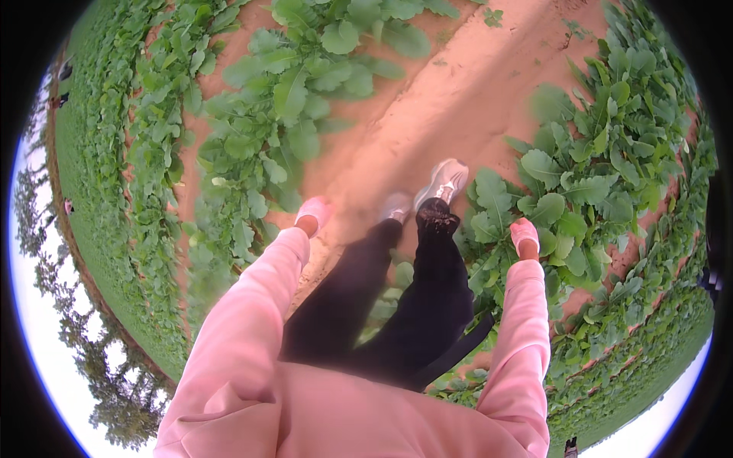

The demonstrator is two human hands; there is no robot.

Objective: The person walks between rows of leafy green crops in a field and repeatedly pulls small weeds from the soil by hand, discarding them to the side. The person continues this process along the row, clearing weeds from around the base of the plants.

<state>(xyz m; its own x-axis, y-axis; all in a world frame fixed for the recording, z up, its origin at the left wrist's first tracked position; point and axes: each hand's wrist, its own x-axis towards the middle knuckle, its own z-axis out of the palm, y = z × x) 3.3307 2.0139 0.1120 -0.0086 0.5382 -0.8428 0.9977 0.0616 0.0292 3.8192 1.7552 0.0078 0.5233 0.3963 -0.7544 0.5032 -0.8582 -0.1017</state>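
Note:
My left hand (316,212), in a light pink glove, hangs beside the leafy crop row on the left, over the edge of the bare soil path (366,154). Nothing shows in it, but its fingers are blurred and partly hidden. My right hand (523,232), gloved alike, is over the broad lobed leaves of the right crop row (590,183). Its fingers look curled, and whether anything is inside cannot be told. My shoes (446,180) are between the two rows, one forward and sharp, the other blurred, below dark trousers.
Further rows of leafy plants (160,114) run along the left side, with strips of reddish soil between them. Small weeds (492,17) grow on the path ahead. Trees (109,372) line the field's far edge. Partial figures, apparently people (710,280), show at the rim.

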